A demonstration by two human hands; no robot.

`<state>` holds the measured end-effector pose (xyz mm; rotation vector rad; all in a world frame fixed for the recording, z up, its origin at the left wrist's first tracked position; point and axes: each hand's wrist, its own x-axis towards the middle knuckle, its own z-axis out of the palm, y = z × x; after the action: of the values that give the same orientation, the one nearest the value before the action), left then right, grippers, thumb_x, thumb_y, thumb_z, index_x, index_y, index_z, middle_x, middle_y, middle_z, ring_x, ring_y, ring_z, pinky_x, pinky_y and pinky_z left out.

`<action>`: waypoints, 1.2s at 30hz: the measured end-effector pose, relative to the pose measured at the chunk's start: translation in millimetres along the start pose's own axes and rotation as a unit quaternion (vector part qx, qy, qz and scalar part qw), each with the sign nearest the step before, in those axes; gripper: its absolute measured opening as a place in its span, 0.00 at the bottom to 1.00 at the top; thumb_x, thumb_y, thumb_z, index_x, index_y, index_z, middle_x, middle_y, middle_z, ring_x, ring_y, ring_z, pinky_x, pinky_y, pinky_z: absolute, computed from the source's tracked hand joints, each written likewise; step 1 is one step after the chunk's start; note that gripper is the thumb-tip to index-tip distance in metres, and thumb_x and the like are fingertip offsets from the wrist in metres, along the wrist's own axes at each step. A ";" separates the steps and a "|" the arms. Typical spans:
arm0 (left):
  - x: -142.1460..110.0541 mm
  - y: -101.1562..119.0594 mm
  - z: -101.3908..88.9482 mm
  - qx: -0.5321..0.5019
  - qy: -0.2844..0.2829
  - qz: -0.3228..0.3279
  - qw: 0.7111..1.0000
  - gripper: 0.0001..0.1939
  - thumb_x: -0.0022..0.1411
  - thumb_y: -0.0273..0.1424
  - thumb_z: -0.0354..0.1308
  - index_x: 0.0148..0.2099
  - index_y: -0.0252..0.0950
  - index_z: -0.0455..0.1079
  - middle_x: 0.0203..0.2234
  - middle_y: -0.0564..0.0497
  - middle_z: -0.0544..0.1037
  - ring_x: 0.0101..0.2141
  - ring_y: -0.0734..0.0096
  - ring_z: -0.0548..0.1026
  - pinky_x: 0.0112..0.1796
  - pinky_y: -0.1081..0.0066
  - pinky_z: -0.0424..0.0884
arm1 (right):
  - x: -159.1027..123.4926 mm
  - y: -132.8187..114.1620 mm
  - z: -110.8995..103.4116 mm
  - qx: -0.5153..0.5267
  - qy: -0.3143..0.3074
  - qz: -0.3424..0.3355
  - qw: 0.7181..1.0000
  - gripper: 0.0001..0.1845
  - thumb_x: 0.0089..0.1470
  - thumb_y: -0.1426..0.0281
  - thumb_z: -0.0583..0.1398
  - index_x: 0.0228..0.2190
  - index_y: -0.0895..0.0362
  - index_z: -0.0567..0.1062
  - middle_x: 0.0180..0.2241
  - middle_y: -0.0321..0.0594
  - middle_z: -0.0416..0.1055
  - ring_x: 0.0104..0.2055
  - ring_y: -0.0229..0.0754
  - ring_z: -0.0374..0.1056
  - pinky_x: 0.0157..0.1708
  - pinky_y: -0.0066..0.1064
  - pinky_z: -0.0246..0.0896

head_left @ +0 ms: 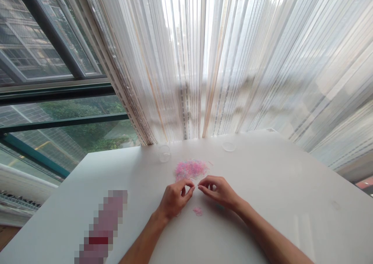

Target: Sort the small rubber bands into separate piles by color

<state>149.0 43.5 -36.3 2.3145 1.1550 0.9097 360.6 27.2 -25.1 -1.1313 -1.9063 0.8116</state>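
Observation:
Over the middle of the white table, my left hand (176, 197) and my right hand (219, 191) face each other with their fingertips a small gap apart. Thumb and forefinger are pinched together on both; anything between them is too small to make out. Just beyond my fingers lies a loose pile of tiny thin pieces (190, 168), mostly pink with some pale blue, that look like small elastic bands. A smaller pink cluster (197, 211) of similar pieces sits on the near side, between my wrists. A bit of teal (220, 207) shows beneath my right hand.
A clear round container (164, 154) stands behind the pile to the left, and a clear shallow lid or dish (229, 146) lies at the back right. A pixelated strip (101, 227) covers something at the left. Sheer striped curtains (186, 62) hang along the table's far edge.

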 end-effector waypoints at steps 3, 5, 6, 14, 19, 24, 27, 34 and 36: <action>0.0 -0.2 -0.1 -0.001 -0.001 0.004 1.000 0.06 0.65 0.32 0.56 0.38 0.39 0.74 0.29 0.54 0.81 0.21 0.77 0.71 0.28 0.76 0.69 | 0.3 1.4 0.5 -0.001 0.004 -0.001 1.000 0.12 0.59 0.64 0.59 0.32 0.57 0.79 0.27 0.39 0.75 0.27 0.37 0.67 0.29 0.26 0.64; -0.1 -0.8 0.3 -0.003 -0.001 0.006 1.000 0.06 0.65 0.33 0.56 0.38 0.39 0.74 0.30 0.54 0.81 0.22 0.77 0.71 0.28 0.76 0.69 | 0.3 2.1 0.7 -0.003 0.006 -0.002 1.000 0.11 0.58 0.64 0.59 0.31 0.57 0.79 0.27 0.38 0.75 0.27 0.37 0.67 0.28 0.26 0.64; -0.2 -1.2 0.6 -0.004 0.000 0.006 1.000 0.07 0.65 0.33 0.56 0.39 0.39 0.74 0.31 0.54 0.81 0.22 0.77 0.71 0.28 0.76 0.69 | 0.2 2.3 0.7 -0.004 0.006 -0.003 1.000 0.11 0.58 0.64 0.59 0.31 0.56 0.79 0.27 0.38 0.74 0.27 0.37 0.67 0.28 0.26 0.64; -1.0 -5.3 2.0 -0.007 0.012 0.021 1.000 0.09 0.67 0.34 0.56 0.43 0.40 0.76 0.33 0.53 0.82 0.22 0.77 0.71 0.30 0.76 0.70 | -0.2 4.3 0.4 -0.004 0.024 -0.008 1.000 0.10 0.58 0.65 0.60 0.31 0.57 0.79 0.27 0.38 0.74 0.27 0.36 0.67 0.28 0.26 0.64; -0.6 -5.8 2.4 -0.015 0.019 0.021 0.999 0.10 0.66 0.35 0.56 0.45 0.39 0.77 0.33 0.51 0.82 0.21 0.78 0.70 0.29 0.76 0.71 | 0.0 4.6 0.4 0.000 0.031 -0.008 1.000 0.11 0.59 0.63 0.60 0.31 0.56 0.79 0.27 0.38 0.74 0.27 0.36 0.67 0.28 0.26 0.64; -0.4 -5.3 1.3 -0.021 0.021 0.032 0.999 0.11 0.67 0.36 0.56 0.44 0.39 0.78 0.33 0.50 0.82 0.22 0.77 0.69 0.29 0.76 0.71 | -0.1 4.7 1.0 0.001 0.029 -0.011 1.000 0.12 0.59 0.63 0.60 0.32 0.56 0.79 0.27 0.38 0.74 0.27 0.36 0.67 0.28 0.26 0.64; 0.0 -4.5 -0.4 -0.026 0.018 0.049 0.998 0.11 0.68 0.35 0.55 0.44 0.40 0.78 0.33 0.51 0.82 0.22 0.77 0.69 0.29 0.76 0.70 | 0.0 5.9 1.7 -0.001 0.024 -0.012 1.000 0.11 0.59 0.63 0.60 0.32 0.56 0.79 0.26 0.38 0.74 0.27 0.36 0.67 0.28 0.26 0.65; 0.9 -2.5 -2.1 -0.028 0.012 0.060 0.998 0.11 0.68 0.33 0.56 0.46 0.41 0.78 0.33 0.52 0.81 0.22 0.77 0.68 0.29 0.76 0.69 | -0.4 6.4 2.9 0.013 0.026 -0.015 0.999 0.10 0.58 0.64 0.61 0.36 0.56 0.79 0.28 0.39 0.75 0.27 0.36 0.68 0.28 0.26 0.65; 0.7 -2.4 -2.2 -0.028 0.010 0.059 0.998 0.11 0.68 0.33 0.55 0.46 0.41 0.78 0.33 0.52 0.81 0.22 0.77 0.68 0.30 0.76 0.69 | -0.3 5.6 2.3 0.005 0.024 -0.021 0.999 0.10 0.59 0.64 0.60 0.34 0.56 0.80 0.28 0.39 0.74 0.28 0.36 0.68 0.29 0.26 0.65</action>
<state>146.5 45.6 -35.9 2.3532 0.9965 0.9956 361.0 28.9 -30.9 -1.0909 -1.8792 0.7629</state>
